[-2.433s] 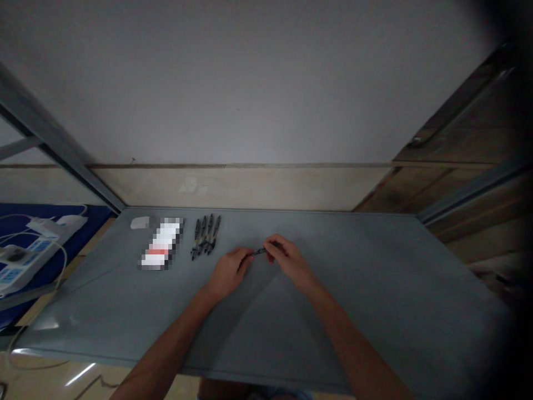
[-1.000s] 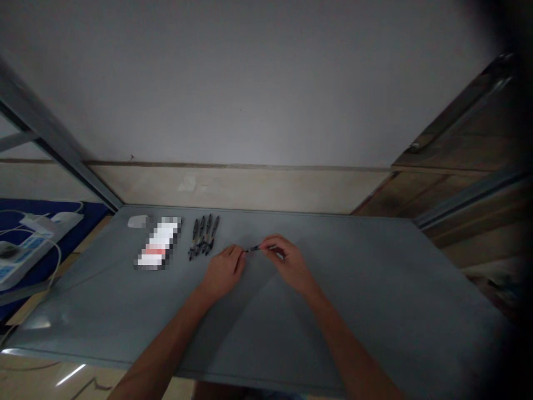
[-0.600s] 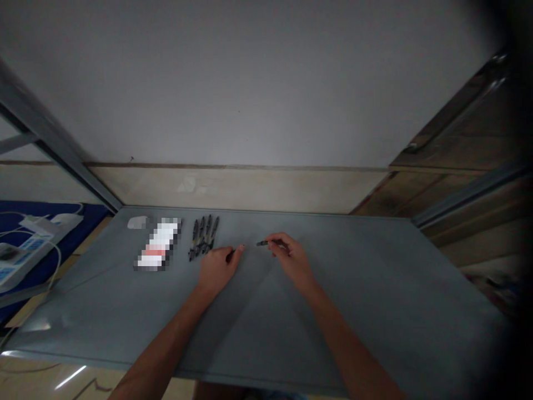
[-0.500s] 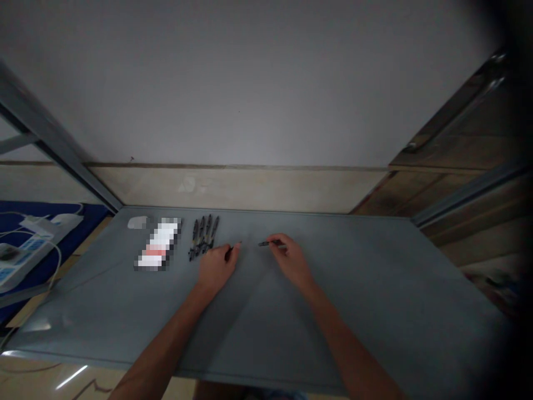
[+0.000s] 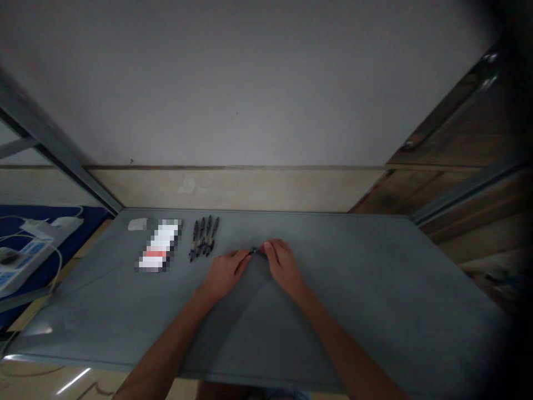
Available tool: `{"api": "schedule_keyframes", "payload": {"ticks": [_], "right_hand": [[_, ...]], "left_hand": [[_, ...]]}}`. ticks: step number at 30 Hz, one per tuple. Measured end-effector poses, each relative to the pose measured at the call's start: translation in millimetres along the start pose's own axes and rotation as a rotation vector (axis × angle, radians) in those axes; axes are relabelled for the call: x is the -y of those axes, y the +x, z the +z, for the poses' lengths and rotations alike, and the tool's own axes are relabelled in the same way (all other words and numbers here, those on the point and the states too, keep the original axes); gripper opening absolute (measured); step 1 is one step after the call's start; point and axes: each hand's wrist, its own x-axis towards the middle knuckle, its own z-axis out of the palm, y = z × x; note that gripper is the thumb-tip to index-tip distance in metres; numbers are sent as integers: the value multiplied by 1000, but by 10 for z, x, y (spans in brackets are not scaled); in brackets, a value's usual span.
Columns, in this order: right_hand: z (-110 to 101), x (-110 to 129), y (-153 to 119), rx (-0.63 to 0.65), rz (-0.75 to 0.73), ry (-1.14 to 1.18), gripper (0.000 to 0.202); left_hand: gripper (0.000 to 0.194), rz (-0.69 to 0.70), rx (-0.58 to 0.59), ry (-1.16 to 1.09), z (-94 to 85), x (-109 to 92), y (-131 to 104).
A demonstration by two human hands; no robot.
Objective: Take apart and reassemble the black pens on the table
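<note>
Fingertips of my left hand (image 5: pixel 228 270) and my right hand (image 5: pixel 283 265) almost meet over the middle of the grey table (image 5: pixel 353 311). Between them is a dark pen (image 5: pixel 255 251), mostly covered by the fingers. My left hand pinches its left end and my right hand its right end. Whether it is one piece or two parts touching, I cannot tell. To the left of my left hand lie several black pens (image 5: pixel 203 236) side by side, their tips pointing away or toward me unclear.
Left of the pens is a blurred-out phone-like slab (image 5: pixel 160 244), with a pale flat object (image 5: pixel 137 224) behind it. A white power strip (image 5: pixel 31 253) with cables sits on blue cloth beyond the table's left edge. A wall (image 5: pixel 250 189) rises behind the table.
My hands have come together. The left hand moved right and the right hand slightly left, so the pen parts they held apart now meet or nearly meet.
</note>
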Motion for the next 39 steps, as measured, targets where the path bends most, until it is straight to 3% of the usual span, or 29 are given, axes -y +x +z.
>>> {"api": "schedule_keyframes", "payload": {"ticks": [6,15,23,29,33,39], "right_hand": [[7,49,-14,134,97,123,36],[-112,-48,72,34,279,334,32],[-110,-71,56,58,354,297,50],[-66,-156,83,76,348,377,37],[-60,-133,75,76,333,427,29],[-92,-49,40,132,342,352,48]], "left_hand": [[36,32,61,35,2,-28,-15],[44,-201,-90,-48,-40,77,43],[24,-174,-121,-260,-42,61,48],[33,-165,-112,-231,-4,39,39],[35,-230,-141,-239,-16,63,59],[26,-285,-170,-424,-49,62,59]]}}
